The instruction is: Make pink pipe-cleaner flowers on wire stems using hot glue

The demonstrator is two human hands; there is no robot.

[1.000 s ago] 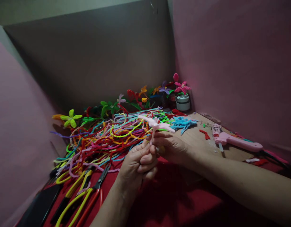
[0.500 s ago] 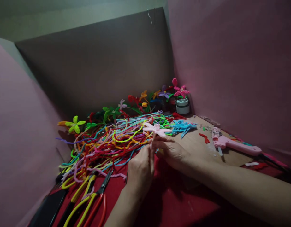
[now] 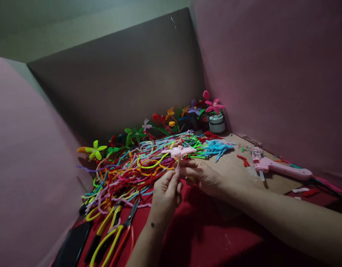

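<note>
A pale pink pipe-cleaner flower (image 3: 180, 151) stands upright above my hands, its petals spread nearly level. My left hand (image 3: 165, 191) is closed in a pinch on its thin stem, low down. Just beside it, my right hand (image 3: 201, 174) has thumb and fingers closed at the stem below the petals. The lower end of the stem is hidden by my fingers. Behind the flower lies a tangled heap of coloured pipe cleaners (image 3: 123, 172).
Scissors (image 3: 129, 218) and pliers (image 3: 104, 222) lie left of my left arm, near a black flat object (image 3: 73, 243). A pink glue gun (image 3: 285, 168) rests on cardboard at right. Blue pipe-cleaner pieces (image 3: 218, 147) and finished flowers (image 3: 214, 106) sit at the back.
The flower has tilted from showing its face to an edge-on view, and sits slightly lower. My left hand has turned, showing more of its fingers and wrist. The camera view has shifted slightly.
</note>
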